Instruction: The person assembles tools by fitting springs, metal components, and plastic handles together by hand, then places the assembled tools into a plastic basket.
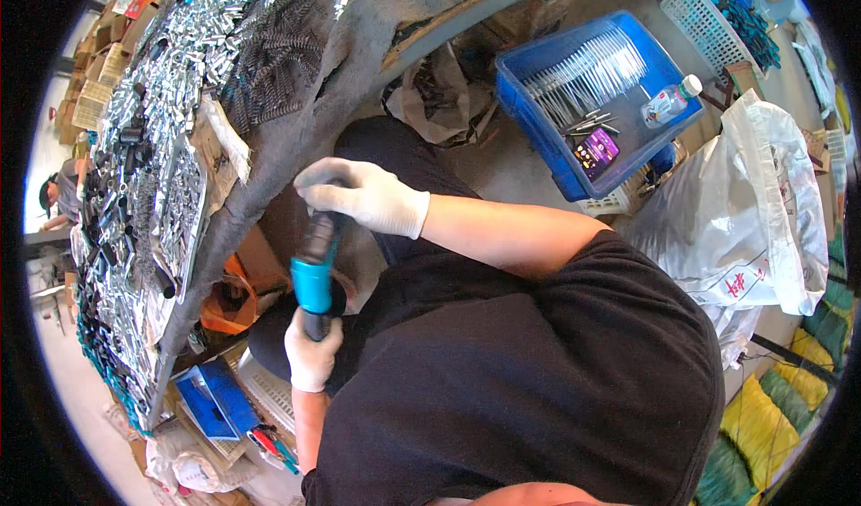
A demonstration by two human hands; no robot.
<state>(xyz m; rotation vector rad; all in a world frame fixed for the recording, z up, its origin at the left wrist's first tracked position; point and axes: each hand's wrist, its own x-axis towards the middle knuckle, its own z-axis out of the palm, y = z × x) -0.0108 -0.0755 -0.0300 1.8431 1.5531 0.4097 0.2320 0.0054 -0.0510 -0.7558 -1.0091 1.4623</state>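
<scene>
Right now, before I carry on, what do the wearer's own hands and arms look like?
The left hand and right hand both wear thin white gloves that end at the wrist. The forearms are bare, and the right sleeve is short and black. The right fingers are too blurred to tell any markings.

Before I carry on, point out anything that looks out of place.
The capped bottle and purple packet look out of place: both sit in the blue bin with thin pale rods, perhaps personal items among parts. Nothing clearly odd shows on the turquoise tool in the left hand.
</scene>
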